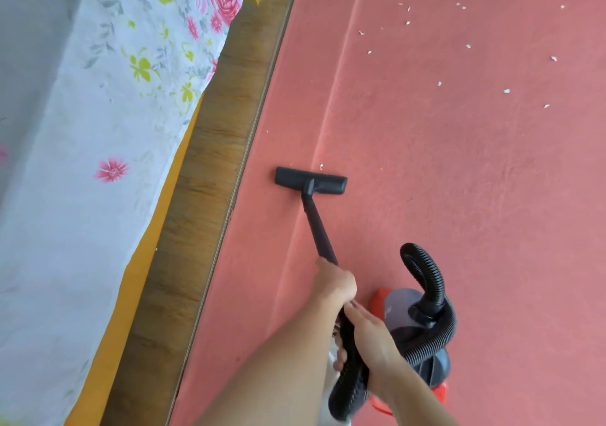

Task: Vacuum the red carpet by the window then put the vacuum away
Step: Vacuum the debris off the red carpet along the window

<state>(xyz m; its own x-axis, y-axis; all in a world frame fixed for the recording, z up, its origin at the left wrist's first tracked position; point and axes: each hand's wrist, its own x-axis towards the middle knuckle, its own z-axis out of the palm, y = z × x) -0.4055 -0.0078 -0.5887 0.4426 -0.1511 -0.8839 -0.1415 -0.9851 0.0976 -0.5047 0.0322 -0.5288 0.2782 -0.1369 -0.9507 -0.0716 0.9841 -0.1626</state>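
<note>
Hands: left hand point(334, 283) and right hand point(370, 337) both grip the vacuum tube point(319, 229).
Left lower, right by the hose point(423, 261), probably for push control; nozzle point(311, 181) flat on red carpet point(459, 179) beside bed point(98, 97); white scraps point(506, 91) ahead, uncollected.

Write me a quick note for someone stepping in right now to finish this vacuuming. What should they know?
Left hand grips the black wand; right hand holds the ribbed hose end just behind it.
Floor nozzle lies flat on the red carpet, near the wooden bed frame. The canister vacuum stands on the carpet beside the right hand.
Done: the carpet near the nozzle looks mostly free of scraps.
Left: white scraps scattered further out to the right, plus one just ahead of the nozzle; then put the vacuum away.
</note>
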